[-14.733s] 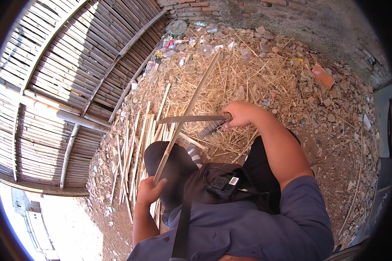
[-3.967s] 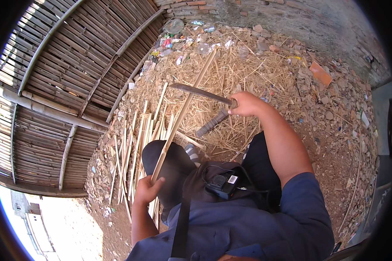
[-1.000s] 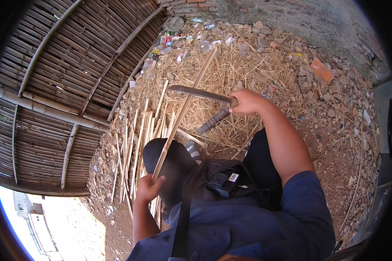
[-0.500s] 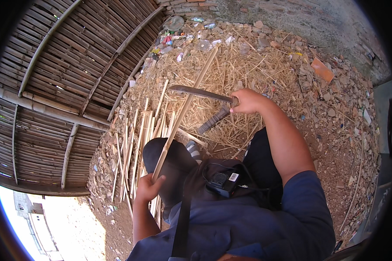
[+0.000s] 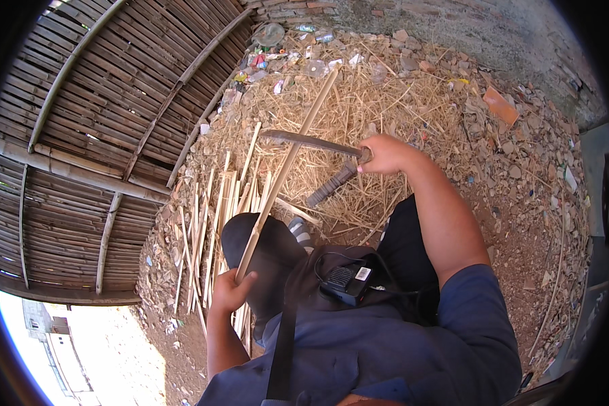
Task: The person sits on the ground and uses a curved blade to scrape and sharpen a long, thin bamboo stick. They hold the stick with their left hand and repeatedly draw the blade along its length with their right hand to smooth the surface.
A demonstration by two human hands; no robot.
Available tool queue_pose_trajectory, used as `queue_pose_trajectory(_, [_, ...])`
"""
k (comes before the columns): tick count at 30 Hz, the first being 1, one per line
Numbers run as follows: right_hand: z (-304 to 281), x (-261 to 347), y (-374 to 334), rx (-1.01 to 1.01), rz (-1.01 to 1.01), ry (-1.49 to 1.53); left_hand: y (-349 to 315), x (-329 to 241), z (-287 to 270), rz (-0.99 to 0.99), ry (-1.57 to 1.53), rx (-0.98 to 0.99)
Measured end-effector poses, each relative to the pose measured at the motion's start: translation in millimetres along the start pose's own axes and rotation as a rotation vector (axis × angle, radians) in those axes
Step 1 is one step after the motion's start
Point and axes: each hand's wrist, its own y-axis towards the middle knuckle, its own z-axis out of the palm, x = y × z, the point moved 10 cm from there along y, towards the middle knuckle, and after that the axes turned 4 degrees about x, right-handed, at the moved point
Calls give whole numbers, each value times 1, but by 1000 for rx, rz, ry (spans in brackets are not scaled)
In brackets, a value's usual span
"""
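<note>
My left hand (image 5: 231, 289) is closed round the near end of a long split bamboo strip (image 5: 287, 166), which slants up and away to the right past my knee. In my right hand (image 5: 384, 154) is the handle of a machete (image 5: 311, 141). Its dark curved blade points left and crosses the strip about midway, at or very close to its surface; contact cannot be made out. Under the blade, a dark ridged stick-like piece (image 5: 333, 185) lies on the shavings. Beside my left leg lies a bundle of pale bamboo strips (image 5: 203, 237).
Bamboo shavings (image 5: 365, 101) cover the ground ahead, with rubble, plastic litter and an orange tile piece (image 5: 500, 107) around them. A bamboo slat wall (image 5: 81, 122) stands at left, a brick wall (image 5: 440, 30) at the far side. A black boxy device (image 5: 346, 283) with cables rests at my waist.
Almost nothing differs. The machete and my right hand have shifted very slightly; my left hand keeps the strip in the same place.
</note>
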Motion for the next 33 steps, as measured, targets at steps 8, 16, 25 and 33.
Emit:
queue_pose_trajectory(8, [-2,4,-4,-34,-42,2,3,9,2,-3,-18,21])
queue_pose_trajectory(16, [-12,-8,-7,-65,19,19,-2,-5,4,19,-58,15])
queue_pose_trajectory(25, [17,35,-6,20,-87,-135,3,4,2,-7,-42,18])
queue_pose_trajectory(33, [-3,12,-6,-110,8,-79,1,-8,1,23,26,-14])
